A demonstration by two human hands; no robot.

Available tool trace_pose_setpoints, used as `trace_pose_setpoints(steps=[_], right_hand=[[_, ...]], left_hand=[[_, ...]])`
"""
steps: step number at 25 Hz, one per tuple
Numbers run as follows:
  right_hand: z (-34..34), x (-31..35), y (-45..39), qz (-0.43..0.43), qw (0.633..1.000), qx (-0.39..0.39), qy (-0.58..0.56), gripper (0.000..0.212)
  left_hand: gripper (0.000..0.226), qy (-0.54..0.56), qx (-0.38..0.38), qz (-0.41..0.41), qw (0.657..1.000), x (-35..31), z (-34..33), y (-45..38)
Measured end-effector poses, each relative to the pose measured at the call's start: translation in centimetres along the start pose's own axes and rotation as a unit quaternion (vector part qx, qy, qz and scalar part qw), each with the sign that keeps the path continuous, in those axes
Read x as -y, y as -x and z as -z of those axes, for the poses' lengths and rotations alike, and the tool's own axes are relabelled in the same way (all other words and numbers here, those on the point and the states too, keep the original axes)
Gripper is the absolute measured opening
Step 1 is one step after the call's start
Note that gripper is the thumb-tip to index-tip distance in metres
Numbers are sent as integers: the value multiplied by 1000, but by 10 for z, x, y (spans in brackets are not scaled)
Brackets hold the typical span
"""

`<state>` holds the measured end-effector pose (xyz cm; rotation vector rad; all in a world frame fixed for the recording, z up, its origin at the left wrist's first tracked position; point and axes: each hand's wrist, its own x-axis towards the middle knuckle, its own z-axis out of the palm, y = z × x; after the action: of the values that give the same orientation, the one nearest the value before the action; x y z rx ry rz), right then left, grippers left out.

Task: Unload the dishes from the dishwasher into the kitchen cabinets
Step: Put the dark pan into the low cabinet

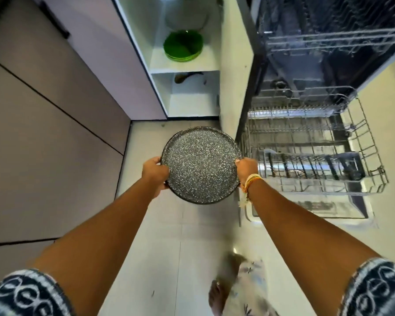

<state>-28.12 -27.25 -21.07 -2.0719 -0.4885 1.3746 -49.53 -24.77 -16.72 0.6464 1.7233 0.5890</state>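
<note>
A round black plate with white speckles (201, 164) hangs level above the floor, held between both hands. My left hand (154, 173) grips its left rim and my right hand (246, 168), with a bracelet of threads at the wrist, grips its right rim. To the right stands the open dishwasher (328, 65), its lower wire rack (310, 151) pulled out over the door. Straight ahead is an open white cabinet (185, 65) with a stack of green plates (183, 45) on its upper shelf and a white dish (186, 18) behind them.
Closed grey cabinet doors (55, 110) fill the left side. The cabinet's lower shelf holds a dark utensil (183, 77). A white side panel (234, 76) separates cabinet and dishwasher. My bare foot (219, 297) stands on the pale tiled floor (169, 236).
</note>
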Motion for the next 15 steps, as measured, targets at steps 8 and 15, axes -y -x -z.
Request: trace_pose_setpoints(steps=[8,15], right_hand=[[-104,123,-43,64,995,-36,-68,28],[-161,193,-132,56,992,-88,-70,19]], left_hand=[[44,62,-34,-10,997,-94,59,-92],[45,44,-22,-23,999,-171,60,-199]])
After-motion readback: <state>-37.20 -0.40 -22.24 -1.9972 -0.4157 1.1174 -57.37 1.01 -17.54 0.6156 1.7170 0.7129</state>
